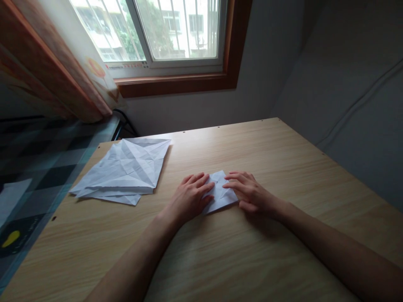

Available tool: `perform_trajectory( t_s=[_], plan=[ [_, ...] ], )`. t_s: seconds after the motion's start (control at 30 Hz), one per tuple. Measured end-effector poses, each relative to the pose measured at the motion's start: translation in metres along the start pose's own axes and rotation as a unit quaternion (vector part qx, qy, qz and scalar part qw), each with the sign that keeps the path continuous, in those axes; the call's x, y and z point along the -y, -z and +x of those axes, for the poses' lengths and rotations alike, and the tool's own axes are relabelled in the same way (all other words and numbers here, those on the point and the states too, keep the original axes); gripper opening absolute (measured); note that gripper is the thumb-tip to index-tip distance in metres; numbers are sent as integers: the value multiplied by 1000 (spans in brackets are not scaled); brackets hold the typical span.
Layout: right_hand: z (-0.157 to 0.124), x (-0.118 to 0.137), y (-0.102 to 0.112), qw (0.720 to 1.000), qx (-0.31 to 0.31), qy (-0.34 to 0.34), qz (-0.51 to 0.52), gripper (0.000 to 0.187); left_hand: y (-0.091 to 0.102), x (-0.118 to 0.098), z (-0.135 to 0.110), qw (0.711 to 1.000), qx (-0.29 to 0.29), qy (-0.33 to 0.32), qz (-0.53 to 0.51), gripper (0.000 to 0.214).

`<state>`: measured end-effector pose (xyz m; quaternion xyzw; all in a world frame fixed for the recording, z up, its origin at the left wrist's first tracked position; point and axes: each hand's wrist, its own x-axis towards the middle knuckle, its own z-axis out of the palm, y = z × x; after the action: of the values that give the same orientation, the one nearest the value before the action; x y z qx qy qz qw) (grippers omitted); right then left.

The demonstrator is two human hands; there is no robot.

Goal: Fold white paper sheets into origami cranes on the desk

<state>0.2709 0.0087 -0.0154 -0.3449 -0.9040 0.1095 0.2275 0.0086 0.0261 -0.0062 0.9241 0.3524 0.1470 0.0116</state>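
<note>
A small folded sheet of white paper (219, 196) lies flat on the wooden table between my two hands. My left hand (192, 193) rests over its left side, fingers stretched out and pressing it against the tabletop. At the paper's right edge is my right hand (248, 191), its fingers apart and slightly curled, the fingertips over the paper. Parts of the paper's left and right edges are hidden under my fingers.
Several creased, unfolded white paper sheets (132, 163) are piled on the table's left side. The wooden tabletop (245, 147) ends before the window wall. A checked cloth-covered bed (47, 155) and an orange curtain (53, 58) stand left.
</note>
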Motion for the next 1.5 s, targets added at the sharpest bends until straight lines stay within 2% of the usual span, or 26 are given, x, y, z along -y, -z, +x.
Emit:
perform_trajectory(
  t_s=[0.17,0.3,0.37,0.57,0.67,0.83,1.03,1.17,1.23,1.3,1.37,1.43,1.5],
  plan=[
    [1,-1,3,1000,11,6,-15,47,6,1,-1,999,29,-2,-14,39],
    [6,1,3,999,-24,14,-18,21,7,0,-2,999,36,-8,-23,43],
    [9,3,2,999,-31,2,-14,14,7,0,-3,999,46,-7,-22,47],
    [20,11,-3,994,-36,-99,-23,13,8,-5,-1,998,49,6,-25,38],
    [23,15,-6,992,-29,-119,-30,12,8,-7,0,998,48,10,-27,40],
    [25,15,-9,986,-33,-150,-58,12,7,-10,0,999,43,-6,-12,55],
    [23,10,-9,975,-46,-188,-108,13,5,-13,0,997,69,-30,-14,52],
    [16,11,-6,977,-82,-156,-120,10,6,-14,-1,995,90,-45,-24,47],
    [12,12,-5,985,-85,-95,-115,13,7,-16,-1,994,96,-43,-24,47],
    [9,15,-5,993,-64,-14,-100,18,7,-17,-1,994,98,-36,-22,48],
    [7,21,-5,994,-39,36,-97,23,7,-19,-1,995,92,-25,-18,47],
    [6,28,-5,992,-23,29,-121,25,8,-19,-1,996,87,-16,-11,47],
    [6,35,-4,987,-11,-12,-158,23,8,-20,-1,996,88,-12,-5,47]
  ],
)
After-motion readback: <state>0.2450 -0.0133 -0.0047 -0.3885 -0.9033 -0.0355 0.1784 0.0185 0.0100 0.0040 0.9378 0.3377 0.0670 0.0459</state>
